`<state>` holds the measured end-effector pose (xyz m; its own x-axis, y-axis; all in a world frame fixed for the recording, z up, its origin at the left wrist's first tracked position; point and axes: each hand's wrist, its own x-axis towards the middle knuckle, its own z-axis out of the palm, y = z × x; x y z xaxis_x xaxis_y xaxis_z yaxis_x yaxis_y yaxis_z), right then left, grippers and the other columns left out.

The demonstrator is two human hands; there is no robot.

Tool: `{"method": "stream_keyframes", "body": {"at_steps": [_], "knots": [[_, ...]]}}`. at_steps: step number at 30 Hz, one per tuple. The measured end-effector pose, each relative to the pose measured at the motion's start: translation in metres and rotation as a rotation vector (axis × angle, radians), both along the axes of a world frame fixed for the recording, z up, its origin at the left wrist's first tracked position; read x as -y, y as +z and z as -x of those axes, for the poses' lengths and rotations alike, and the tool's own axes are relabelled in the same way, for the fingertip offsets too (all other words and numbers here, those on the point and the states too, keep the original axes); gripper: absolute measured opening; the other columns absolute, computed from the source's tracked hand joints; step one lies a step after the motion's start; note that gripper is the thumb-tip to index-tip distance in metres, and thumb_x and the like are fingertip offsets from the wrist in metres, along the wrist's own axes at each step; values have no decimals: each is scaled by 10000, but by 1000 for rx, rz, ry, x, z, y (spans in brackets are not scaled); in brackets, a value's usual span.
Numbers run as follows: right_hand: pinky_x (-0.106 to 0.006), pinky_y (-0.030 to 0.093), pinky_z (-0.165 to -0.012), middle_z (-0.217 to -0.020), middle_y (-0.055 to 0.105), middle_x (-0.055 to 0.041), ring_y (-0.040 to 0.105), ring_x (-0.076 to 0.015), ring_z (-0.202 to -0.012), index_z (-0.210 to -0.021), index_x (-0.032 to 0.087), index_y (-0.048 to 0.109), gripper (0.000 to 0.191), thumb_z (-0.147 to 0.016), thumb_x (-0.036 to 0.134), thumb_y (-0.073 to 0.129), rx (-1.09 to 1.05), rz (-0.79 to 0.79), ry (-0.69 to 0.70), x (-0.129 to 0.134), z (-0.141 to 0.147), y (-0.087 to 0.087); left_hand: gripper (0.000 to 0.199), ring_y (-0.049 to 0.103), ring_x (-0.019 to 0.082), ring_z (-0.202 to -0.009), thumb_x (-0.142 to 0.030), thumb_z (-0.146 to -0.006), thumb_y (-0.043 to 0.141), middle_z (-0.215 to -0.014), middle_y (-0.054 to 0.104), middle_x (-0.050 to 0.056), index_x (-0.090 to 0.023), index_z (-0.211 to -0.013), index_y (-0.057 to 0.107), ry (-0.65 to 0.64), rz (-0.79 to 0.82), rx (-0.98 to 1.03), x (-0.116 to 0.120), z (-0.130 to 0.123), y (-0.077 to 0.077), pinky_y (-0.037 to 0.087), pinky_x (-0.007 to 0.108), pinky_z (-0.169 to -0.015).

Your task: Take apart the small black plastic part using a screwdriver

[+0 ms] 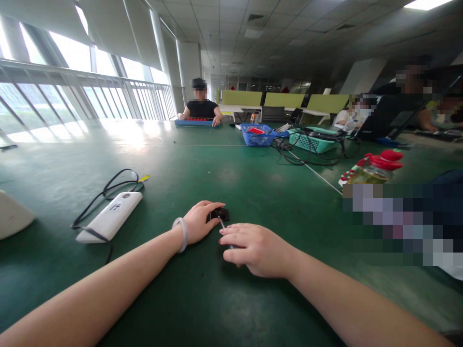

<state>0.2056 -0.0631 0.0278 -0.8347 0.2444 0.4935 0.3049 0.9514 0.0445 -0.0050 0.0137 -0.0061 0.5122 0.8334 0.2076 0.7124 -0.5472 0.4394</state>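
A small black flat part (224, 214) lies on the green table near the middle of the view. My left hand (198, 222), with a pale band at its wrist, pins it down, thumb and fingers closed round its left side. From the right, my right hand (258, 248) grips what looks like a small screwdriver (222, 223). Its thin metal shaft slants up to the near edge of the black part, and the tip seems to touch it. Most of the handle is hidden under my fingers.
A white power bank (114, 217) with a black cable lies left. Farther off are a blue basket (257, 136), a teal basket (314, 140) with tangled cables, and a red-lidded bottle (376, 168). A person (200, 108) sits across the table (162, 308) behind a blue tray (195, 123).
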Motion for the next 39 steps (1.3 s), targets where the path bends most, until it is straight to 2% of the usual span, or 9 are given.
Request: {"method": "stream_keyframes", "body": {"at_steps": [4,7,10,13,17,21,33,36,39], "knots": [[-347,514,-958,-1064,717,-92,644,-206,-1082,-851,167,675,193,-836,89,499,-141,59,-47,-4,-4,-1,443,545,233,-1128,-254,-829,568,-1177,624,68,-248,-1272,550,-9,1,2,1,0,0,414,393,-1022],[-344,535,-928,-1093,706,-91,646,-194,-1081,-853,194,667,209,-840,71,498,-323,180,-144,-9,-7,-2,449,532,238,-1150,-284,-839,569,-1199,616,74,-232,-1283,527,-42,2,-4,3,-1,2,401,401,-1031],[-342,555,-890,-1005,726,-77,681,-184,-999,-850,209,650,136,-850,107,561,-580,354,-222,-13,-12,-1,430,519,245,-1168,-296,-839,575,-1216,607,85,-212,-1258,534,-65,-4,-17,5,-3,3,385,407,-1045],[-353,567,-856,-934,730,-75,698,-195,-940,-875,203,635,77,-841,142,605,-721,425,-200,-13,-15,0,397,520,242,-1164,-292,-842,572,-1202,612,81,-216,-1231,547,-66,-1,-22,6,-3,3,386,405,-1040],[-326,575,-825,-925,733,-75,703,-185,-908,-898,197,632,75,-835,160,617,-591,424,-114,-9,-13,2,373,528,236,-1150,-304,-844,570,-1177,620,71,-231,-1210,560,-67,-1,-28,6,-3,3,394,398,-1031],[-316,570,-845,-965,734,-87,701,-176,-926,-907,190,631,76,-840,160,612,-478,393,-107,-7,-10,2,374,522,236,-1159,-291,-839,572,-1177,624,65,-235,-1208,559,-61,0,-31,5,-3,3,391,401,-1035],[-317,569,-841,-946,734,-71,699,-171,-923,-893,202,624,57,-852,174,594,-516,410,-149,-10,-12,1,369,524,238,-1152,-307,-848,563,-1179,627,66,-237,-1209,565,-69,0,-37,3,-2,1,393,407,-1028],[-306,560,-861,-977,733,-71,692,-168,-948,-891,201,628,96,-848,137,571,-378,340,-134,-7,-9,2,381,527,242,-1153,-305,-839,570,-1182,623,68,-237,-1214,563,-59,-3,-29,3,-2,1,397,411,-1030],[-309,553,-870,-983,733,-72,683,-174,-966,-871,190,639,165,-835,91,512,-229,183,-78,-1,-4,5,391,533,240,-1145,-287,-831,574,-1181,620,64,-240,-1218,562,-49,-7,-17,3,-2,0,402,405,-1031]]}}
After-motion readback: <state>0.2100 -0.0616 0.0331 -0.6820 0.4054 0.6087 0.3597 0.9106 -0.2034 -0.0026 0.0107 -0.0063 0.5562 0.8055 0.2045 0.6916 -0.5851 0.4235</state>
